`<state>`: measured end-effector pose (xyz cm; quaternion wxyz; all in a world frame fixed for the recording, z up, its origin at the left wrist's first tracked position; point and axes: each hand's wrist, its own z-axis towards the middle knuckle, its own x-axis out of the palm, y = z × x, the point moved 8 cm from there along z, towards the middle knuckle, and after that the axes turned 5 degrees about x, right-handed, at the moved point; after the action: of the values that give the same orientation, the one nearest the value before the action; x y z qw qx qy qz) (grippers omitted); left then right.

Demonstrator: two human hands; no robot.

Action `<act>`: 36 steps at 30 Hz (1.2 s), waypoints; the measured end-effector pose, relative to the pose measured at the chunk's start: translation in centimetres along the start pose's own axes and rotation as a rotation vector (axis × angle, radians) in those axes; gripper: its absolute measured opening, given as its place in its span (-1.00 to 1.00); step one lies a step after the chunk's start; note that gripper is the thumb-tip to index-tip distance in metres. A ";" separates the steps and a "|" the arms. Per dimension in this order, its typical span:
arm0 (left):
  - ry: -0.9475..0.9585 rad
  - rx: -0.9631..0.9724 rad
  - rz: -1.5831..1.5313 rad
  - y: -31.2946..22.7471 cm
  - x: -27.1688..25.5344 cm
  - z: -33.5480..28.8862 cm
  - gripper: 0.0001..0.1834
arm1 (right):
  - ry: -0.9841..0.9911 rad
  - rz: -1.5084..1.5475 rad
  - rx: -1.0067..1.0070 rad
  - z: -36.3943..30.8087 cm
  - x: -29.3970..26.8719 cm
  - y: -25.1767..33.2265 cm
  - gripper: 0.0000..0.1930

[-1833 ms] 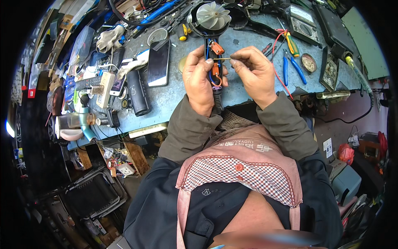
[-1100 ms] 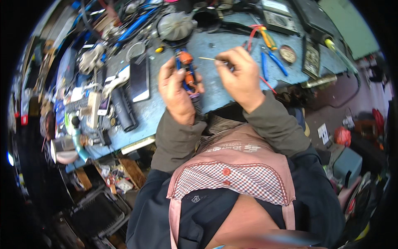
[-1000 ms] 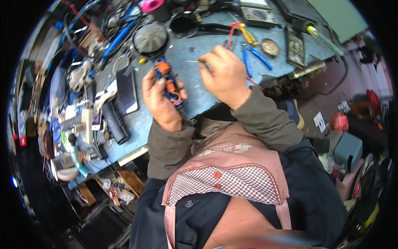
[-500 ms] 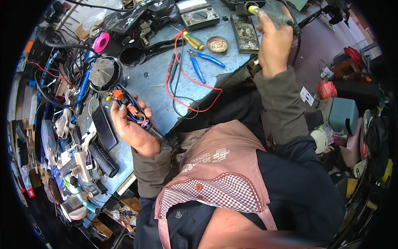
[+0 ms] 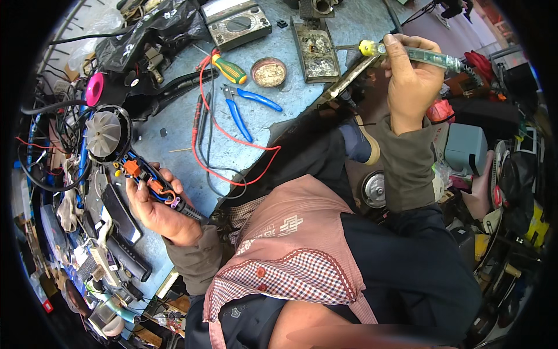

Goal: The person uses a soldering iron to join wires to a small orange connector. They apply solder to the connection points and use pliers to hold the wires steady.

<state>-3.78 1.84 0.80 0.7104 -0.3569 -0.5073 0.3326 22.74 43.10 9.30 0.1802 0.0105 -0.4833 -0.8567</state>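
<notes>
My left hand [image 5: 165,214] is closed round the opened handle of a hair dryer [image 5: 152,183], with an orange switch and wires bare inside. At its far end sits a pale, bladed fan [image 5: 103,134] in a dark round housing. My right hand [image 5: 414,87] grips a soldering iron [image 5: 433,59] by its clear greenish handle, below a yellow collar. The iron lies nearly level, its thin metal shaft pointing left, close to the right edge of a scorched metal tray [image 5: 318,68]. Whether the tip touches the tray, I cannot tell.
Blue-handled cutters [image 5: 256,100], a green-and-yellow screwdriver [image 5: 229,68], a round tin [image 5: 268,73] and red and black test leads [image 5: 218,119] lie on the blue bench. A multimeter [image 5: 238,24] stands at the back. Cables and a phone [image 5: 121,214] crowd the left side.
My right hand has drawn the soldering iron right and nearer, from the bench's back to beside the metal tray. The left hand still holds the hair dryer. The whole view has shifted.
</notes>
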 end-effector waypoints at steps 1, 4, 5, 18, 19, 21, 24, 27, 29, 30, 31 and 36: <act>0.000 0.012 0.001 0.2 -0.1 0.0 -0.62 | 0.017 -0.017 0.009 0.1 0.1 -0.1 -0.77; -0.016 0.013 -0.006 0.1 -0.7 0.0 -0.61 | 0.060 -0.041 0.042 0.2 0.4 -0.7 -0.80; -0.010 0.003 -0.011 0.1 -0.9 0.1 -0.61 | 0.069 -0.038 0.058 0.2 0.6 -0.9 -0.80; 0.012 -0.004 -0.048 0.4 -1.4 0.0 -0.53 | 0.101 0.076 0.165 0.4 0.9 -3.2 -0.80; 0.014 -0.006 -0.044 0.4 -1.4 0.0 -0.54 | 0.110 0.089 0.176 0.5 0.9 -3.1 -0.80; 0.007 -0.009 -0.045 0.4 -1.4 0.0 -0.53 | 0.121 0.093 0.194 0.7 0.9 -3.3 -0.80; 0.005 -0.005 -0.039 0.3 -1.3 -0.1 -0.53 | 0.127 0.079 0.212 0.6 1.0 -3.6 -0.81; 0.006 0.006 -0.026 0.3 -1.4 -0.1 -0.53 | 0.126 0.083 0.230 0.4 1.0 -4.1 -0.81; 0.002 0.006 -0.016 0.2 -1.4 0.0 -0.53 | 0.123 0.073 0.247 0.4 1.0 -4.3 -0.81; 0.000 0.005 -0.014 0.2 -1.4 0.0 -0.53 | 0.124 0.075 0.244 0.4 0.9 -4.3 -0.81; -0.001 0.003 -0.012 0.2 -1.3 0.0 -0.53 | 0.124 0.076 0.241 0.5 0.8 -4.3 -0.81; -0.001 0.007 0.003 0.2 -1.2 0.0 -0.53 | 0.124 0.072 0.229 0.5 0.9 -4.1 -0.81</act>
<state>-4.10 0.95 0.06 0.7108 -0.3550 -0.5059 0.3358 20.54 45.13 6.34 0.2380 0.0664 -0.5659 -0.7866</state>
